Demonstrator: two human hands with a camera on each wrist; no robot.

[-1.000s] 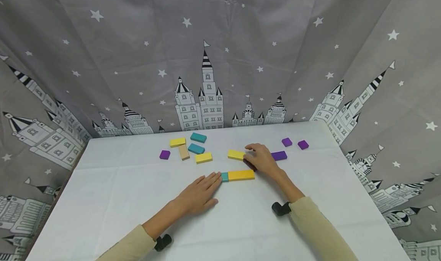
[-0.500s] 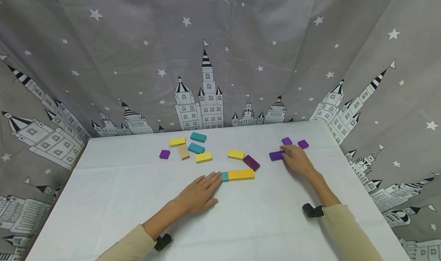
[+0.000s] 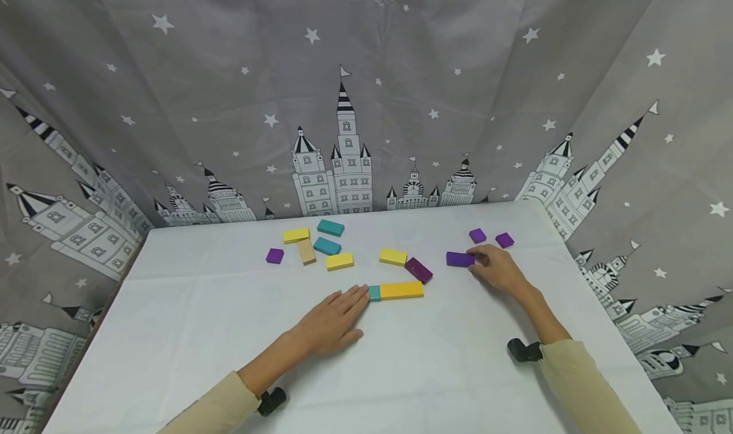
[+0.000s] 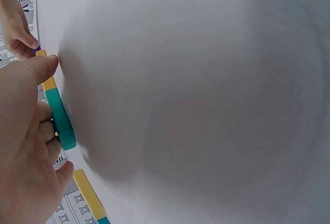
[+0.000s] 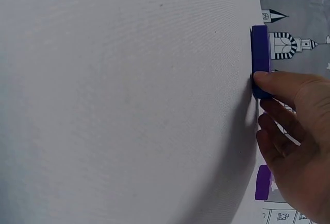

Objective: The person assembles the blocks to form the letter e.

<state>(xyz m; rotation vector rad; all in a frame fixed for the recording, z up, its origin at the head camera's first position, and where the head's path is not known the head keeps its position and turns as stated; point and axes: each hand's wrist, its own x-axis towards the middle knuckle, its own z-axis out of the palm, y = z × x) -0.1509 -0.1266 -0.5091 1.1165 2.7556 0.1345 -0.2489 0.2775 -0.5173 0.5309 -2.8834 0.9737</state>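
My left hand (image 3: 329,324) rests over the left part of a row on the table, its fingers extended. Of the teal block (image 3: 375,293) only one end shows there; more of it shows in the left wrist view, beside the fingers. An orange-yellow block (image 3: 402,290) continues the row to the right. Farther right, my right hand (image 3: 497,270) pinches the right end of a long purple block (image 3: 458,259) between thumb and index finger. The right wrist view shows the thumb on the block's near side, other fingers loosely bent. A plum block (image 3: 418,270) lies slanted behind the row.
A yellow block (image 3: 392,256) lies near the plum one. Two small purple blocks (image 3: 478,235) sit behind my right hand. At the back left lie teal, yellow and wooden-coloured (image 3: 306,252) blocks, plus a small purple block (image 3: 275,256). A grey castle-print curtain (image 3: 401,103) borders the white table.
My right hand has left the plum block, moved right and taken hold of the long purple block, which has turned slightly. The left hand has stayed in place.
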